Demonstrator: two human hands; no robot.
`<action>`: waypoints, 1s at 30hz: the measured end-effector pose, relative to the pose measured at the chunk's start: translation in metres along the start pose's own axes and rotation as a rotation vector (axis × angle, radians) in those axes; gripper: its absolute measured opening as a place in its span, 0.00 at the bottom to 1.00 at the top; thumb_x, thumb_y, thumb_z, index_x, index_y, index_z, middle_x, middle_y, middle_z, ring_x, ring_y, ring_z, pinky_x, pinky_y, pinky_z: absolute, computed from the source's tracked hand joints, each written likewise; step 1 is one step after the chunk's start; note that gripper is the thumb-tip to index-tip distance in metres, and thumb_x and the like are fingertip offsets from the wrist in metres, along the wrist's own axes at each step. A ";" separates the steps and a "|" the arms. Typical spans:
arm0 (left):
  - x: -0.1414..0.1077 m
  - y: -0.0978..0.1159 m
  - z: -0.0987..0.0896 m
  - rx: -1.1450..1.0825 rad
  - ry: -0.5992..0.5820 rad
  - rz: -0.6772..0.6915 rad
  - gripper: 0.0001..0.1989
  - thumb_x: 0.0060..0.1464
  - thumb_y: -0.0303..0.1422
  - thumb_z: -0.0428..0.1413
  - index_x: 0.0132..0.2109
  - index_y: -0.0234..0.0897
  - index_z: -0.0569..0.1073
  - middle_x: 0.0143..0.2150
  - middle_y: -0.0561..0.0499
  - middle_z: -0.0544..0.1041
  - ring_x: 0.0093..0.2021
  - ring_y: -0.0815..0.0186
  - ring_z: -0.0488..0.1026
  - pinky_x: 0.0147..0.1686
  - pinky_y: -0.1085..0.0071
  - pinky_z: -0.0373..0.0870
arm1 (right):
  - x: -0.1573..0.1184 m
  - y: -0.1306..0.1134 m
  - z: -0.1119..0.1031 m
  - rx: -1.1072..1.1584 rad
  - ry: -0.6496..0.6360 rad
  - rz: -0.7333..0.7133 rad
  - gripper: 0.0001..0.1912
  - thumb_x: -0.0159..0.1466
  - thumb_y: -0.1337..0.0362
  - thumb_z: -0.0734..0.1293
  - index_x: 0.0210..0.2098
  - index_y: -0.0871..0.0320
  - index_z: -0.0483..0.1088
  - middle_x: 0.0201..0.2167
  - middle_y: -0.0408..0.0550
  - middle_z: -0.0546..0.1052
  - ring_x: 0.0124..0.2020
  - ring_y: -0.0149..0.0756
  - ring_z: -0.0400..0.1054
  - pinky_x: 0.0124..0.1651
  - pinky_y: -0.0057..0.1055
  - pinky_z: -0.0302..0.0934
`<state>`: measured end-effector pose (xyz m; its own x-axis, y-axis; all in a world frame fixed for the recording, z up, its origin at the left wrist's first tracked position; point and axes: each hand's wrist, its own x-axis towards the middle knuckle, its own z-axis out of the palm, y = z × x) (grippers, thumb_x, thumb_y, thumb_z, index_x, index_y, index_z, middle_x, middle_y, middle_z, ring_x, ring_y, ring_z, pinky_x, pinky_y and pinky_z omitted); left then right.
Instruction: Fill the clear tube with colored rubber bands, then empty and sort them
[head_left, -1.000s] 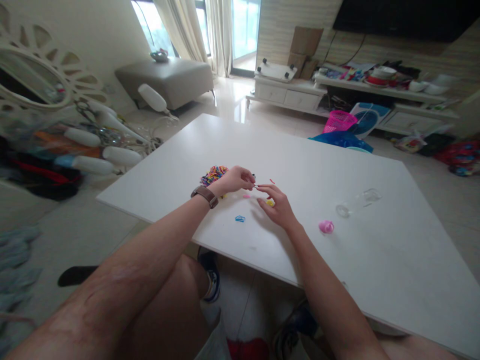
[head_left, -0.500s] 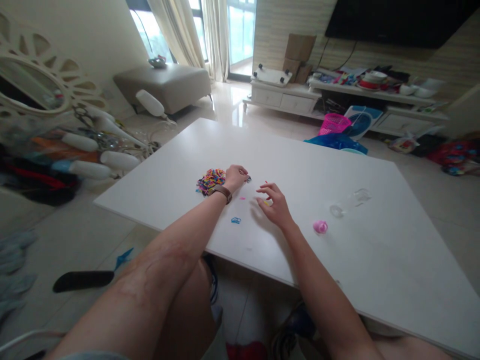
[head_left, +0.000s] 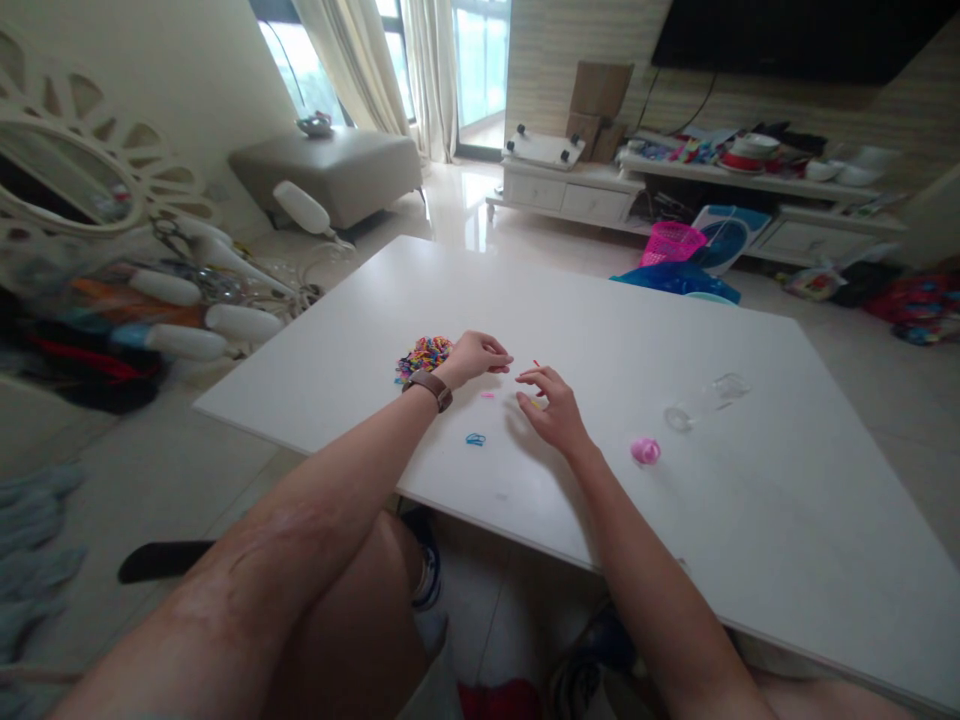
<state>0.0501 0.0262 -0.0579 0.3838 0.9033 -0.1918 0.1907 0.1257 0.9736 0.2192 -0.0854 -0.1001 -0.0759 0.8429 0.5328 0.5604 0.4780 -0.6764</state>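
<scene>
My left hand (head_left: 480, 358) is over the white table (head_left: 517, 300), its thumb and fingertips pinched together. What they hold, if anything, is too small to make out. By its wrist lies a pile of small multicoloured pieces (head_left: 421, 358), partly covered by the hand. My right hand (head_left: 553, 408) faces it, fingers curved and apart. A red piece (head_left: 536, 363) shows just beyond its fingertips, and a yellow piece (head_left: 535, 404) is close to its thumb. Between the hands and the near edge are a pink piece (head_left: 487, 395) and some blue looped pieces that look like paper clips (head_left: 475, 439).
Right of my right hand sit a pink rounded object (head_left: 645, 451) and a clear transparent container (head_left: 709, 397) on its side. A white lamp-like fixture (head_left: 240, 322) stands close to the table's left edge. Beyond the far edge are a blue plastic bag (head_left: 675, 280) and a pink basket (head_left: 673, 243).
My left hand has shifted slightly right, towards my right hand. The small dark looped piece seen at its fingertips no longer shows. My right hand has barely moved.
</scene>
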 end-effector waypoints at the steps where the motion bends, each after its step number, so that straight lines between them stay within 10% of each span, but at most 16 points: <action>1: -0.005 0.003 0.002 -0.017 -0.025 -0.006 0.13 0.41 0.29 0.74 0.29 0.28 0.78 0.25 0.46 0.79 0.29 0.66 0.79 0.38 0.69 0.78 | 0.000 -0.001 0.000 -0.001 -0.003 -0.009 0.11 0.65 0.67 0.68 0.47 0.51 0.76 0.46 0.49 0.78 0.52 0.45 0.72 0.48 0.43 0.73; 17: -0.024 0.013 0.000 0.006 -0.215 0.002 0.10 0.46 0.29 0.72 0.32 0.26 0.81 0.28 0.42 0.82 0.31 0.67 0.79 0.37 0.71 0.77 | -0.001 -0.001 -0.001 0.008 -0.035 0.000 0.10 0.66 0.66 0.67 0.47 0.53 0.76 0.47 0.51 0.80 0.47 0.43 0.75 0.40 0.38 0.72; 30: -0.007 -0.002 -0.027 0.569 -0.198 0.196 0.06 0.42 0.21 0.65 0.31 0.30 0.83 0.25 0.48 0.81 0.26 0.68 0.75 0.28 0.75 0.69 | -0.003 0.002 0.000 -0.010 -0.006 0.011 0.09 0.66 0.65 0.67 0.43 0.51 0.78 0.49 0.52 0.78 0.55 0.46 0.73 0.41 0.40 0.75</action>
<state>0.0230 0.0310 -0.0554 0.6096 0.7878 -0.0887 0.5296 -0.3214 0.7850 0.2202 -0.0867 -0.1031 -0.0748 0.8498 0.5217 0.5697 0.4658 -0.6771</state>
